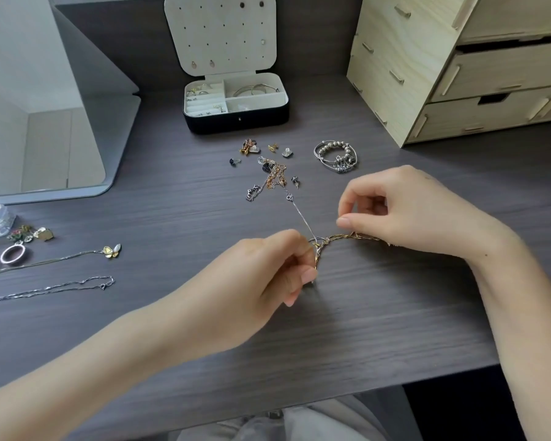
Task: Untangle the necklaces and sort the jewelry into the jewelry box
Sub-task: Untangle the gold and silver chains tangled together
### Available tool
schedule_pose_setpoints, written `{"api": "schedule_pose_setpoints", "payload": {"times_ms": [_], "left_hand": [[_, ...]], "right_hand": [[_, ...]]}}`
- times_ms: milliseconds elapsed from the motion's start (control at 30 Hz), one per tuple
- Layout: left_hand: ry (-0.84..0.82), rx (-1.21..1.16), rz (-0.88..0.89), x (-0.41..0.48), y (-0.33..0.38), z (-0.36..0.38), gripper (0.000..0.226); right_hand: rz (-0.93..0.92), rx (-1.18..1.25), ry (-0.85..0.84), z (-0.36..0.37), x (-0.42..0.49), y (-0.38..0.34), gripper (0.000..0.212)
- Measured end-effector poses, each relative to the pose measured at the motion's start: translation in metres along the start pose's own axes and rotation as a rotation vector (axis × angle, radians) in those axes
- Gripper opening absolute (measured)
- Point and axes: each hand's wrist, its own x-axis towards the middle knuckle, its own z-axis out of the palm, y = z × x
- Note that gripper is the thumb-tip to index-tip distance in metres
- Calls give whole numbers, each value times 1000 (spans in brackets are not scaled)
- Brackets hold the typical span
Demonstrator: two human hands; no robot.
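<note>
at the centre of the frame our left hand (pixel 280 265) and right hand (pixel 395 211) pinch narrowly the gold chain (pixel 341 238), tangled with a silver chain (pixel 301 214), both thin, limp and fragile, so we should grip beside the knot.

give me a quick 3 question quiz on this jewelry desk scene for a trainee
1. True or false: the lid of the jewelry box is shut.
2. Multiple choice: where does the beaded bracelet lie? A) inside the jewelry box B) on the desk, beside the wooden drawer unit C) in the left hand
3. Fill in: both hands, left and right hand, pinch a gold ____ with a thin silver chain tangled into it.

Key:
1. False, the lid stands open.
2. B
3. chain. The silver chain runs up to the pile of tangled jewelry.
</note>
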Motion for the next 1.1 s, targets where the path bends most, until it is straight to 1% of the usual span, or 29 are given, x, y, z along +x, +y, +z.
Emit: {"api": "schedule_pose_setpoints", "payload": {"times_ms": [33, 67, 167, 267, 467, 533, 633, 700, 833, 1000, 1100], "left_hand": [[-5, 15, -7, -1, 0, 0, 17], [-11, 29, -20, -2, 0, 0, 20], [-27, 48, -44, -7, -1, -1, 17], [-31, 45, -64, -12, -2, -2, 14], [-20, 42, -92, -16, -2, -4, 14], [-22, 54, -98, -16, -3, -5, 16], [-22, 67, -98, -16, -5, -5, 11], [-23, 75, -97, -16, -6, -5, 8], [-16, 87, -78, -16, -10, -10, 13], [-56, 114, -107, -18, -15, -25, 18], [-89, 169, -152, -17, -19, -32, 22]], "right_hand": [[-31, 57, 26, 2, 1, -2, 9], [-73, 117, 16, 5, 3, -5, 7], [-188, 206, -123, 17, 6, -13, 8], [-225, 157, -219, 25, 8, -22, 11], [-277, 85, -307, 28, 8, -24, 7], [-287, 110, -337, 27, 6, -23, 10], [-303, 101, -369, 27, 5, -22, 17], [-331, 66, -356, 28, 5, -22, 19], [-328, 89, -261, 35, 9, -24, 11], [-194, 296, -109, 36, 23, -29, 12], [-152, 398, -133, 30, 31, -35, 10]]}}
